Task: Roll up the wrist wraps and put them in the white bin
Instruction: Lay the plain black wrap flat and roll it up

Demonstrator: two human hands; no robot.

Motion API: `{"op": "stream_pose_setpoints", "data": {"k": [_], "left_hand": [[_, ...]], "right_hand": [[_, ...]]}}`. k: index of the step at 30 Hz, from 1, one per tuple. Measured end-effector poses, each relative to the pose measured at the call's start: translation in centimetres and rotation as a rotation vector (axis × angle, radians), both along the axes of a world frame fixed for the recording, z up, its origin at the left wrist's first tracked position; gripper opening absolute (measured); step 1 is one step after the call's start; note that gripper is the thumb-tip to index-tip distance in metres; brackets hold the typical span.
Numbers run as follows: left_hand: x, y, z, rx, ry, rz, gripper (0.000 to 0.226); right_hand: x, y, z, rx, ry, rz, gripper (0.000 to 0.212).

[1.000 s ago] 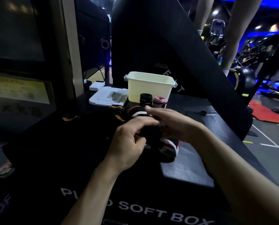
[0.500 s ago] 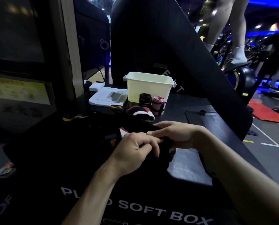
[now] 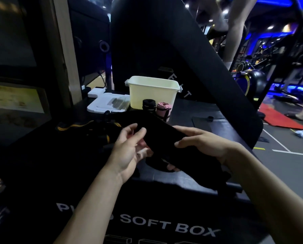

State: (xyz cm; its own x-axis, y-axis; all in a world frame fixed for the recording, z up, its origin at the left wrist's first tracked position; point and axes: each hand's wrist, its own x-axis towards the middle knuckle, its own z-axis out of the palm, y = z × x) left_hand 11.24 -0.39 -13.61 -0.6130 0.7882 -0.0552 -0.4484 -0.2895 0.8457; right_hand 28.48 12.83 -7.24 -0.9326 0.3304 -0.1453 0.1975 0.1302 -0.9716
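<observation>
change: hands lifted, black wrist wrap [image 3: 162,138] now stretched out flat
right hand [image 3: 202,143]: fingers clamped on wrap, above soft box
left hand [image 3: 129,150]: fingers apart, loose
tip: roll tight, edges aligned
white bin [image 3: 153,93]: behind

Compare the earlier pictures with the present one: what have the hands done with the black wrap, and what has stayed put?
The left hand has opened, its fingers spread and its grip on the black wrist wrap loosened. The right hand keeps hold of the wrap, which is now drawn out in a longer band. The white bin, the black roll and the pink roll stand unmoved.
</observation>
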Motion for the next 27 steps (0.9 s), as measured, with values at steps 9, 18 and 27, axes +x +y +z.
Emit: {"op": "stream_pose_setpoints", "data": {"k": [9, 18, 27], "left_hand": [[4.5, 0.4, 2.6, 0.269, 0.162, -0.274, 0.053], [7.2, 3.9, 1.6, 0.102, 0.15, -0.493, 0.051], [11.2, 5.2, 2.2, -0.107, 0.407, -0.664, 0.029]], "right_hand": [[3.6, 0.8, -1.6, -0.3, 0.014, -0.141, 0.068], [5.0, 1.9, -2.0, -0.526, 0.367, -0.534, 0.076], [5.4, 4.8, -3.2, -0.271, 0.478, -1.03, 0.027]]}}
